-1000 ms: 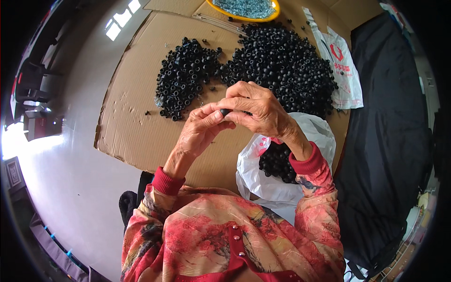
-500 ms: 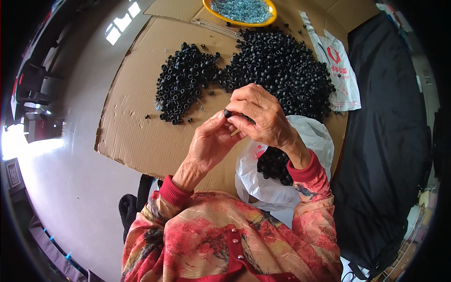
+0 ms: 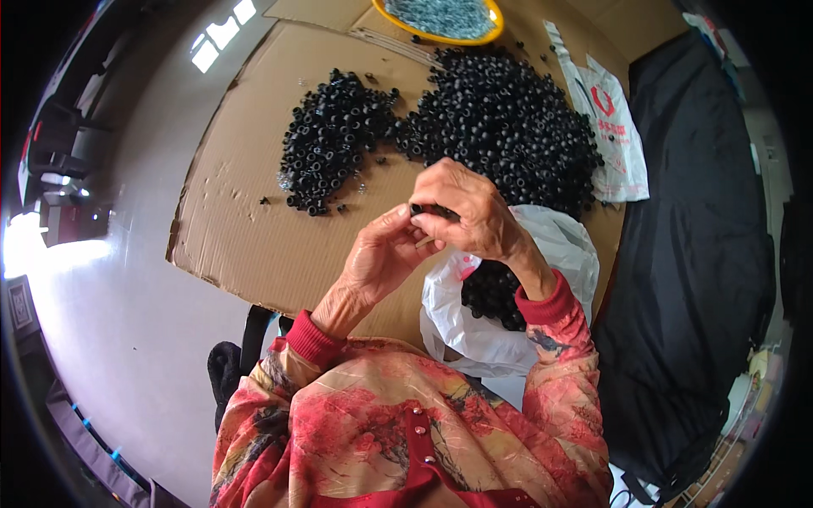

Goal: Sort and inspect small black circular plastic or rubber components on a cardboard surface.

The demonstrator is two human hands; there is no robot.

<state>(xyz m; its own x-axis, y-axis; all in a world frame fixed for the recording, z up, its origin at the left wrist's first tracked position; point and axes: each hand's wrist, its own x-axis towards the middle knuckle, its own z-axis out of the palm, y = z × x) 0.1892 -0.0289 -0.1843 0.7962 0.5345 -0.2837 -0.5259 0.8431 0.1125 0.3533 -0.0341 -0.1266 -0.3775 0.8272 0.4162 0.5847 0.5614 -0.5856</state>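
Between the fingertips of both my hands sits a small black round cap [image 3: 417,209]. My left hand [image 3: 381,250] pinches it from the left with thumb and fingers. From the right, my right hand [image 3: 470,212] curls over it, its thumb and forefinger closed on the same piece; part of it is hidden by the fingers. Past my hands lie two heaps: a smaller heap of black ring-like caps [image 3: 326,140] on the left, and a larger heap of black rounded pieces [image 3: 517,118] on the right. Under my right wrist, a white plastic bag [image 3: 457,326] holds more black pieces [image 3: 493,294].
Flattened cardboard [image 3: 229,203] lies beneath the heaps. At the far edge stands a yellow bowl [image 3: 498,30] of small clear bluish pieces. A flat white bag with red print [image 3: 622,152] lies right of the large heap, beside black cloth [image 3: 690,229].
My hands stay together, and the black cap between the fingertips has turned so a darker opening faces up. The whole view has shifted slightly.
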